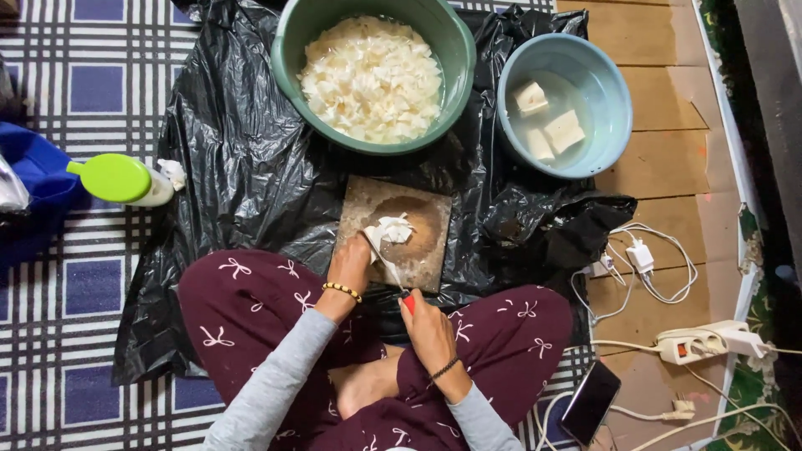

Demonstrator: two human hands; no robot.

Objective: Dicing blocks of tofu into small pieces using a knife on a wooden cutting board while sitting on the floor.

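So from the head view I see the left hand [351, 260] pressed down on a pile of white slices [389, 230] on the wooden cutting board [428, 250], fingers curled onto the pile, a beaded bracelet on that wrist. My right hand [428, 327] is closed around a red-handled knife [394, 280], blade angled up toward the slices just beside the left fingers. Board sits on a black plastic sheet [242, 167] in front of crossed legs in maroon bow-print trousers [251, 309]. Above the board, a green basin [373, 71] heaped with white sliced pieces; to its right a blue basin [564, 104] of water with three white blocks in it. Green-capped bottle [124, 179] lies on the checked mat at left. Phone [590, 402], power strip [702, 342] and white cables on the wooden floor at right
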